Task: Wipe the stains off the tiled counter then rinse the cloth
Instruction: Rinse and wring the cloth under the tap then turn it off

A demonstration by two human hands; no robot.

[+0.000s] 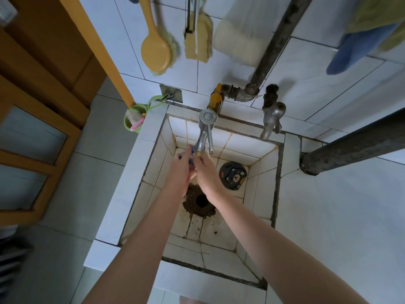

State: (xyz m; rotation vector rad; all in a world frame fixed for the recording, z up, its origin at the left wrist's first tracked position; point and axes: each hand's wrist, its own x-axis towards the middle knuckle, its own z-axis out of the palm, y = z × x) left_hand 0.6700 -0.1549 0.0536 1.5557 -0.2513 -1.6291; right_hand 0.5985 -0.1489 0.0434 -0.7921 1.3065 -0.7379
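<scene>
Tiled sink (153, 150), stained grout. On its floor: dark drain hole (200, 200) below the fingers (198, 160); round bear-print stopper (233, 175) just right of them.

The single head-worn camera looked steeply down from above into the tiled sink (153, 154), close over the tap (205, 130), facing the tiled wall (306, 69), with both forearms reaching in from the bottom edge.

No legible text, label, brand or number is seen. A bear face is printed on the round drain cover (232, 175) in the sink; nothing readable on it.
</scene>
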